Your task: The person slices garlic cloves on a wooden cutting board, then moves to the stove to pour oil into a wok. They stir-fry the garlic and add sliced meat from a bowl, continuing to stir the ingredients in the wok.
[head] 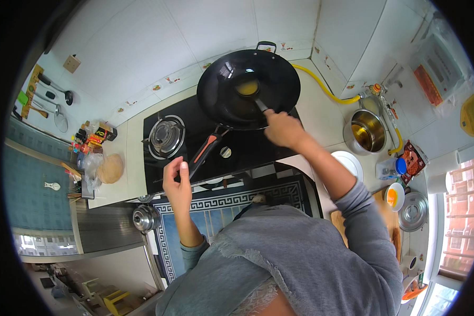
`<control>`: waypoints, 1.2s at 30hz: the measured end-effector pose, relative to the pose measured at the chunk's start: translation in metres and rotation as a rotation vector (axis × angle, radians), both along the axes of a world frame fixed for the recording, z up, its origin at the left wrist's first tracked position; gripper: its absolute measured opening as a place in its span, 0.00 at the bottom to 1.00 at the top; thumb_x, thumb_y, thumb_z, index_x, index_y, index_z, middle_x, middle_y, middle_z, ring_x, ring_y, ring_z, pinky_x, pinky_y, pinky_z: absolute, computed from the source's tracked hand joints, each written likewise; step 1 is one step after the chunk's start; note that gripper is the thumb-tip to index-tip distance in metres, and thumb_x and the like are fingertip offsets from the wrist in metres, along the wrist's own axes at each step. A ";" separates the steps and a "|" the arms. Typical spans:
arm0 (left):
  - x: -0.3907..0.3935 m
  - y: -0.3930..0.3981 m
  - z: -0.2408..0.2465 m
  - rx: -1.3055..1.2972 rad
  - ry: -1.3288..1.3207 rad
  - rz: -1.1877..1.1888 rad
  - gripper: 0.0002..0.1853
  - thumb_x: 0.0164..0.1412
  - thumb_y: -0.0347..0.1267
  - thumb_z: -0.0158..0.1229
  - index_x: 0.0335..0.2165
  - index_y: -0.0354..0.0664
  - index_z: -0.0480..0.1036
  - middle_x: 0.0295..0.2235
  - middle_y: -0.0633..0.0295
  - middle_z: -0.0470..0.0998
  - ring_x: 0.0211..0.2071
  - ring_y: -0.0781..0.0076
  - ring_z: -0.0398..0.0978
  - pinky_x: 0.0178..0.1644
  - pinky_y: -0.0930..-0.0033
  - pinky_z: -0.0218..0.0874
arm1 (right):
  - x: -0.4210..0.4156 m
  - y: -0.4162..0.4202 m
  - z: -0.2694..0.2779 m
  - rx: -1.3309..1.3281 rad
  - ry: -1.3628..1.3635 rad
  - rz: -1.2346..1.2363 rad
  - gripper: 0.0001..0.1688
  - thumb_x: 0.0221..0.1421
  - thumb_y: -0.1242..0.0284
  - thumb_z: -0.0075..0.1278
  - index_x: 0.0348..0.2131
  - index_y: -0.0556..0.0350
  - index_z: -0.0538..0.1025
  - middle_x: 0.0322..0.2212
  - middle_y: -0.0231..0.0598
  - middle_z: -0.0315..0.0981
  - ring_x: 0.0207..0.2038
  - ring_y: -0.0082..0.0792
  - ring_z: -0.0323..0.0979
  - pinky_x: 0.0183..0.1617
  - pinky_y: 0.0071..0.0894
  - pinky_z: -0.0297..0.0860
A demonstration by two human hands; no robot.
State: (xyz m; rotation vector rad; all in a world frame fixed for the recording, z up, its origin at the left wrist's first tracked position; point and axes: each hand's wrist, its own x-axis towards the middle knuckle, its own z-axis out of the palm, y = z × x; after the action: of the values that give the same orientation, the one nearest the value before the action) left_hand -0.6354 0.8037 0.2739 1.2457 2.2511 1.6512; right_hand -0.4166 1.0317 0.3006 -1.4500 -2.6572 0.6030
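Observation:
My right hand (282, 128) grips the handle of a ladle (260, 103). The bowl of the ladle holds yellowish liquid and sits inside a large black wok (217, 102). The wok rests on the right side of a black glass gas cooktop (245, 152). Its long black-and-orange handle (206, 150) slants toward my body. My left hand (178, 179) is raised by the end of that handle, thumb and fingers apart, holding nothing. Left of the wok, a gas burner (166, 136) is uncovered.
A steel pot (365, 132) of amber liquid stands right of the cooktop, beside a yellow gas hose (324, 85). Nearer me are a white plate (349, 164), a bowl of egg yolk (395, 197) and a wooden cutting board (381, 201). Condiments (93, 138) crowd the left counter.

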 end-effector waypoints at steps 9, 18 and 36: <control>-0.013 0.013 0.001 -0.219 -0.337 -0.283 0.17 0.58 0.36 0.60 0.41 0.33 0.73 0.21 0.65 0.74 0.21 0.83 0.69 0.26 0.78 0.61 | 0.102 0.089 0.108 0.309 -0.222 0.337 0.14 0.53 0.70 0.50 0.40 0.45 0.80 0.33 0.37 0.78 0.37 0.45 0.75 0.42 0.42 0.70; -0.014 0.013 -0.005 -0.140 -0.330 -0.245 0.14 0.58 0.35 0.59 0.38 0.33 0.74 0.19 0.67 0.72 0.19 0.84 0.68 0.23 0.78 0.60 | 0.067 0.099 0.108 -0.079 -0.069 0.469 0.17 0.53 0.76 0.53 0.44 0.48 0.79 0.30 0.42 0.79 0.28 0.31 0.71 0.37 0.29 0.67; -0.015 0.010 0.006 -0.194 -0.466 -0.335 0.15 0.60 0.33 0.57 0.41 0.33 0.71 0.25 0.65 0.73 0.23 0.83 0.68 0.27 0.80 0.61 | 0.066 0.080 0.163 -0.045 -0.234 0.379 0.13 0.52 0.78 0.52 0.40 0.57 0.80 0.22 0.44 0.75 0.23 0.32 0.68 0.31 0.29 0.65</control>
State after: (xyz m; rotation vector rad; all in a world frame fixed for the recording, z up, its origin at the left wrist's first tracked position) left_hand -0.6501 0.8140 0.2803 0.9966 1.7641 1.3849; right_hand -0.3510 1.1112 0.4632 -1.0888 -3.1558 0.5467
